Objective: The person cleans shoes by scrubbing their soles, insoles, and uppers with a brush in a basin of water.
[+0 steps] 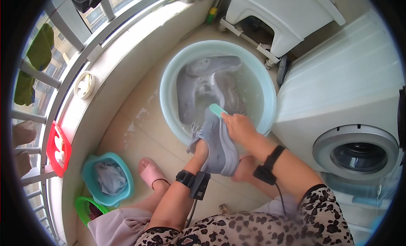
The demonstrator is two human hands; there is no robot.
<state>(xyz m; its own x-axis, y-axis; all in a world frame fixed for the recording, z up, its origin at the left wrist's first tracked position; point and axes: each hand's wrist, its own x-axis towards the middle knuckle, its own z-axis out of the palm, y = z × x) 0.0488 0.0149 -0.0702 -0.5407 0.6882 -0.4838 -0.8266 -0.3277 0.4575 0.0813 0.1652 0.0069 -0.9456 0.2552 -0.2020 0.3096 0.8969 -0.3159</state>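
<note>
My left hand is pushed into the opening of a grey sneaker and holds it up over the near rim of a light-blue basin. Its fingers are hidden inside the shoe. My right hand is closed around a mint-green brush, which rests against the toe end of the sneaker; its bristles are out of sight. Laces hang loose at the shoe's left side. In the basin's cloudy water lies a second grey sneaker, sole partly showing, beside grey insole-shaped pieces.
A teal basin with pale cloth and a green-rimmed basket stand at left. A washing machine is at right, a white wheeled stand behind. A red tray sits along the window ledge.
</note>
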